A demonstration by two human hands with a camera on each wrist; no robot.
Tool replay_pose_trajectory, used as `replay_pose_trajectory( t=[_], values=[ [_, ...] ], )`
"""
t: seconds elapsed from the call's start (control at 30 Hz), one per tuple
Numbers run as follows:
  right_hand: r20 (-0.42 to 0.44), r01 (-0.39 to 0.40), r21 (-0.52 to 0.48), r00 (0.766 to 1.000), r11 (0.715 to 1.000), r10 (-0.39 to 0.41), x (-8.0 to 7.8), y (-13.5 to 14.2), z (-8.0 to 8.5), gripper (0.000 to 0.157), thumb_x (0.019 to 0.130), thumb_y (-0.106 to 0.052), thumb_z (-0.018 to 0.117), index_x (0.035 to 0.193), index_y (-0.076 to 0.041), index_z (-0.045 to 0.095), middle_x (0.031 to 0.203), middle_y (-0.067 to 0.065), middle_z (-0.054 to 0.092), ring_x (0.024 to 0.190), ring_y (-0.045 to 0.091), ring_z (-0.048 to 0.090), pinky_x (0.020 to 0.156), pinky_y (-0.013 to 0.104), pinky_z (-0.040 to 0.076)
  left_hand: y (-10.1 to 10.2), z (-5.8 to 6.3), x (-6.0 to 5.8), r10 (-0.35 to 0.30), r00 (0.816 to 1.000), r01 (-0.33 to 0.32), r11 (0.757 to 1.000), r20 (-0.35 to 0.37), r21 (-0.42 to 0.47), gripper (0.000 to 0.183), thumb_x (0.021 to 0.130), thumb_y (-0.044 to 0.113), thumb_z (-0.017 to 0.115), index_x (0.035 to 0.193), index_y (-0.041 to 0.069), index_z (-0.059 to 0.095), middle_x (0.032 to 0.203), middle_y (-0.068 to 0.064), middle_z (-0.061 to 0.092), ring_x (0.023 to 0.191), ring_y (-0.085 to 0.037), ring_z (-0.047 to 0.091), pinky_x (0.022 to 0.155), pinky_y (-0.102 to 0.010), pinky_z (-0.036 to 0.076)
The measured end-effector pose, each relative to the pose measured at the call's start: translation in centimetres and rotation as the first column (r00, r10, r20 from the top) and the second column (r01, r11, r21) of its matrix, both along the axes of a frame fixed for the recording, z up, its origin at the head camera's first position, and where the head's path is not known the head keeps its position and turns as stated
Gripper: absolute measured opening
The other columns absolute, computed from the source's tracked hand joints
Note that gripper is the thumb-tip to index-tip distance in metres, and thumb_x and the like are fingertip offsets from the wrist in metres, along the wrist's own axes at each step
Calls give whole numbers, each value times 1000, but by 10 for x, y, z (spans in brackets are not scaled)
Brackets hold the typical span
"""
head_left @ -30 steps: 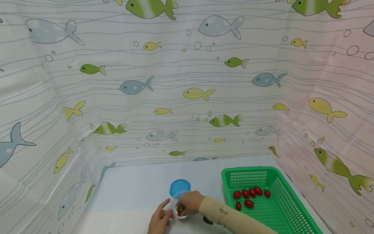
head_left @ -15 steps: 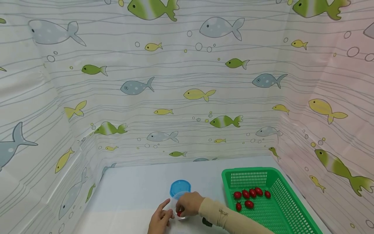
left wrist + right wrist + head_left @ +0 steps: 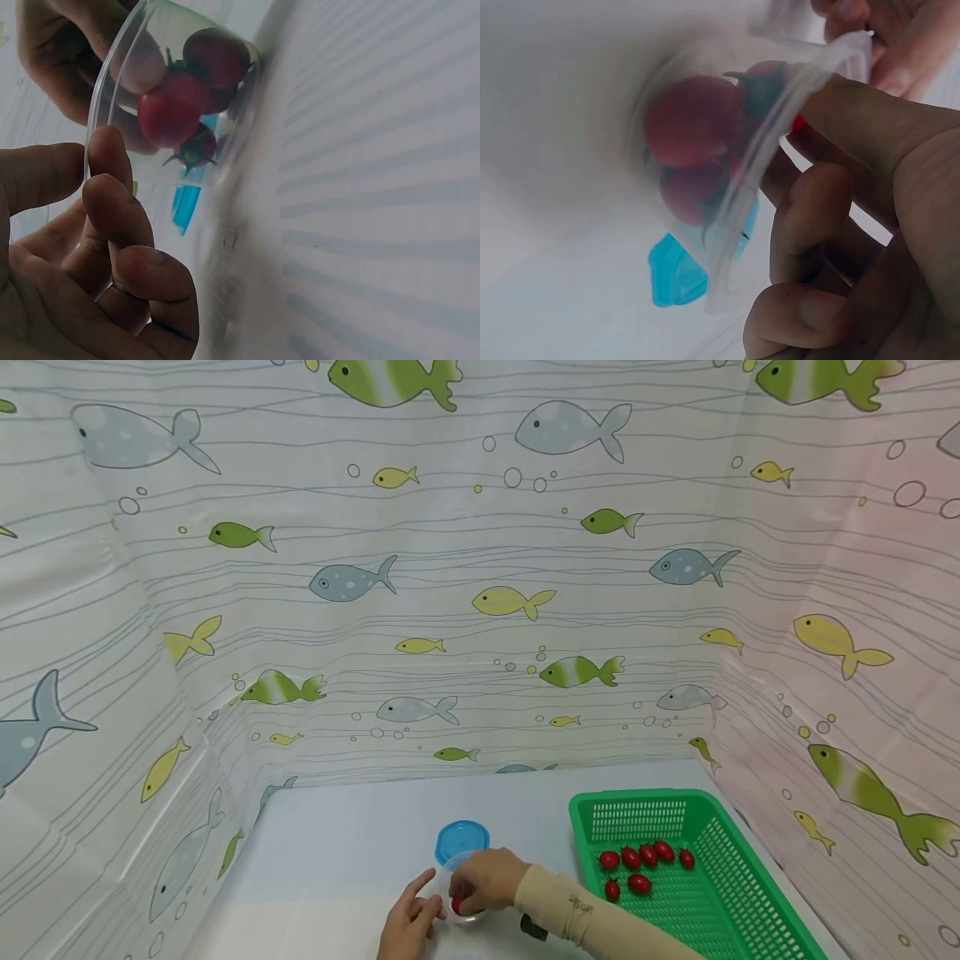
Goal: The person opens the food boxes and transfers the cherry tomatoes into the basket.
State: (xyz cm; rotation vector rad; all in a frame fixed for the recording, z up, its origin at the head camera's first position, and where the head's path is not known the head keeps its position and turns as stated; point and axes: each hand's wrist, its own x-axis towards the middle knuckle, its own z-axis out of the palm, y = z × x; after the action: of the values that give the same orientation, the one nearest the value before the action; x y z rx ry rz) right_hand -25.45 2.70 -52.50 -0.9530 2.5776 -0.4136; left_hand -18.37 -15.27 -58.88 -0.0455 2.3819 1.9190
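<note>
A small clear plastic tub [image 3: 176, 19] stands on the table in front of me, with several cherry tomatoes [image 3: 217, 56] inside. My left hand [image 3: 408, 920] pinches its rim between thumb and index finger; the other fingers curl loosely outside the wall. From the other side my right hand [image 3: 491, 881] reaches over the rim, thumb and fingers gripping a red cherry tomato [image 3: 171, 112] within the tub. A smaller tomato with green stem leaves [image 3: 196, 146] lies below it. The right hand hides part of the tub in the head view.
Just behind the tub lies a blue lid [image 3: 462, 842]. A green plastic basket [image 3: 705, 910] to the right holds several more cherry tomatoes [image 3: 639, 883]. Something dark [image 3: 534, 928] shows under the right forearm. Fish-patterned curtains [image 3: 495, 693] surround the white table [image 3: 337, 839].
My right hand has shifted very slightly in the tub, and more of the red tomato shows below its fingers. The left hand stays at the rim. The basket's tomatoes have not moved.
</note>
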Motion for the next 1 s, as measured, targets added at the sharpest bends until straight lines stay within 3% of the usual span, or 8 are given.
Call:
replay_pose_trajectory(
  t=[0.53,1.0],
  values=[
    [-71,-30,-96,997,995,24,2,19,28,22,89,-29,80,110,-26,77,90,-20,69,84,-3,61,73,26,50,0,-1,-1,11,1000,-11,1000,-3,-24,59,103,28,61,149,-5,42,81,-6,68,64,-18,54,61,-27,45],
    [-111,-12,-221,994,975,-13,7,53,59,26,90,-33,78,115,-27,76,97,-20,71,92,-3,61,78,29,54,1,-2,-2,15,1000,-15,999,8,-34,57,103,26,60,148,-4,43,82,-7,69,65,-19,54,61,-28,46]
  ],
)
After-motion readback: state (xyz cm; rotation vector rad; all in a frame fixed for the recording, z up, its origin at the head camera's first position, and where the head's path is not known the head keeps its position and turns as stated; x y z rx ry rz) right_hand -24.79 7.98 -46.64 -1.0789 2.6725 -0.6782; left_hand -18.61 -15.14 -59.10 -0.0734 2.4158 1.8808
